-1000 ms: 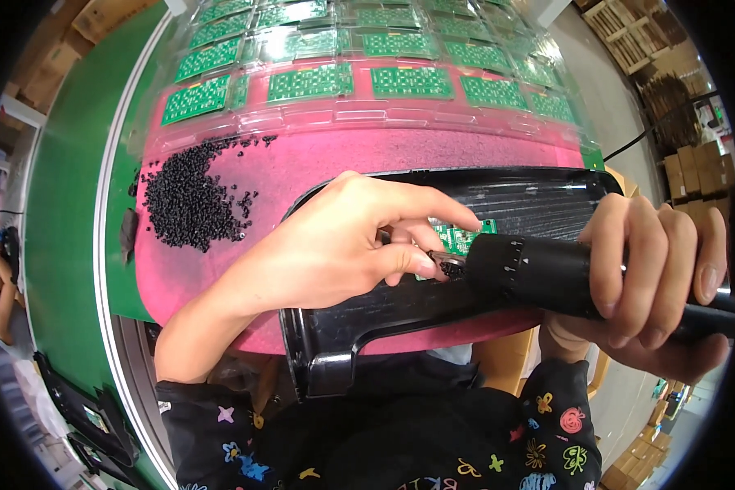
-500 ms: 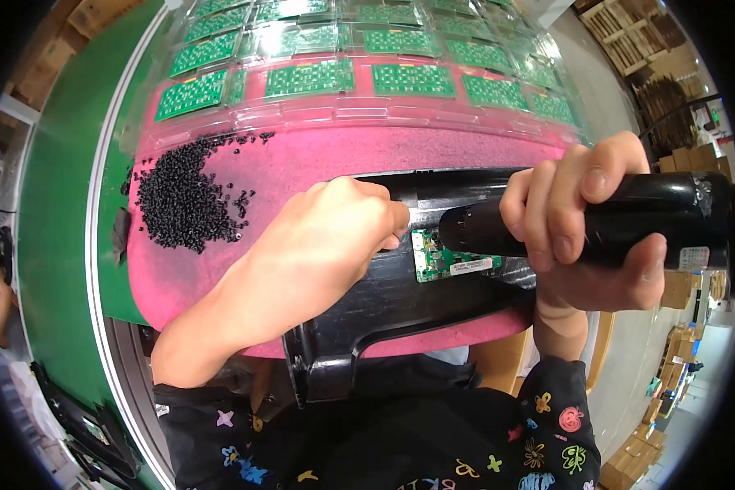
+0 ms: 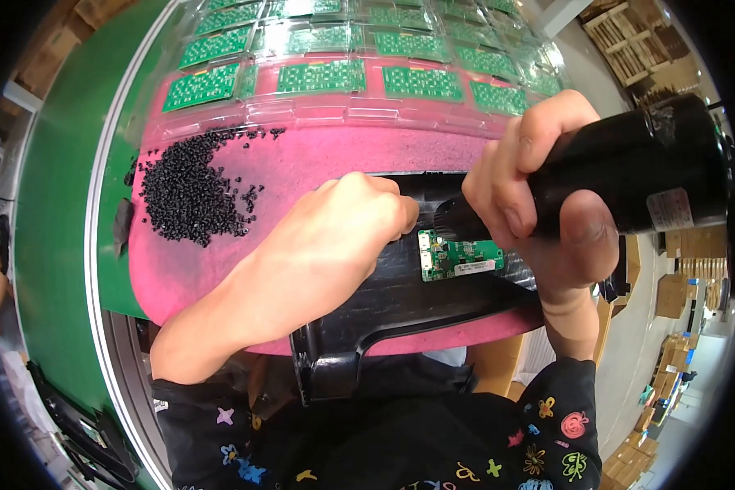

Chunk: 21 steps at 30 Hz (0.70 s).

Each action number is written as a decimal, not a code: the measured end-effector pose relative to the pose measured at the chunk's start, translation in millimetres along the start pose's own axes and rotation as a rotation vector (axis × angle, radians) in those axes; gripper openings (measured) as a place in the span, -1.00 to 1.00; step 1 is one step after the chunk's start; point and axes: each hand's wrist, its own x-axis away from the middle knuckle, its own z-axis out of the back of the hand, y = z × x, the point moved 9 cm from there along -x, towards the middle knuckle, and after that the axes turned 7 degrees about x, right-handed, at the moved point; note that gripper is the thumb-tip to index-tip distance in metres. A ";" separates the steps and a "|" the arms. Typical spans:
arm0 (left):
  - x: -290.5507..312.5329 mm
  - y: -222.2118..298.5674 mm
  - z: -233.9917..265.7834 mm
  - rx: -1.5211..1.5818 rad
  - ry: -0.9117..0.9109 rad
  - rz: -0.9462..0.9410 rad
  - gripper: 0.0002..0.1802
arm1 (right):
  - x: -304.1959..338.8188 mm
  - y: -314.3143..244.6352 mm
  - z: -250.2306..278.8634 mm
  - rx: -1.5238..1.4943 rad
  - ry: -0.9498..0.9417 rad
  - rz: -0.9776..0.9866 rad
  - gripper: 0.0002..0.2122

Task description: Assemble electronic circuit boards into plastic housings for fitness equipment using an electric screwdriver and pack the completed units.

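My right hand (image 3: 539, 192) is wrapped around a thick black electric screwdriver (image 3: 637, 167), tilted with its narrow end toward the left. That end hovers over the upper edge of a small green circuit board (image 3: 463, 260) with white connectors and a pale label. The board lies inside a long black plastic housing (image 3: 404, 298). My left hand (image 3: 347, 220) is closed, its fingertips pinched together just left of the screwdriver's narrow end, over the housing. Whatever those fingers may hold is hidden, and the bit cannot be made out.
A pile of small black screws (image 3: 189, 192) lies on the pink mat (image 3: 302, 151) at left. Clear plastic trays (image 3: 376, 110) with several green boards stand behind. On the green surface at lower left is another black housing (image 3: 82, 420). Cartons stand at far right.
My right hand and the screwdriver have moved left, and the tool's thick rear end has risen. More of the circuit board shows now. My left hand stays closed in nearly the same place.
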 end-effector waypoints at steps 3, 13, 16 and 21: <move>-2.8 -0.5 -0.1 -0.003 -0.019 0.018 -0.88 | -1.2 -0.5 -4.7 0.005 -0.062 0.024 -0.56; 0.4 -1.3 2.0 0.072 0.095 -0.024 -0.92 | 9.0 -8.2 17.7 -0.287 0.030 0.055 -0.58; -4.5 0.4 -0.5 0.003 -0.007 0.011 -0.90 | 10.2 0.7 13.9 -0.217 0.075 -0.007 -0.57; -6.4 0.6 -3.6 0.008 -0.018 0.032 -0.87 | 11.6 1.2 6.0 -0.125 0.122 -0.023 -0.55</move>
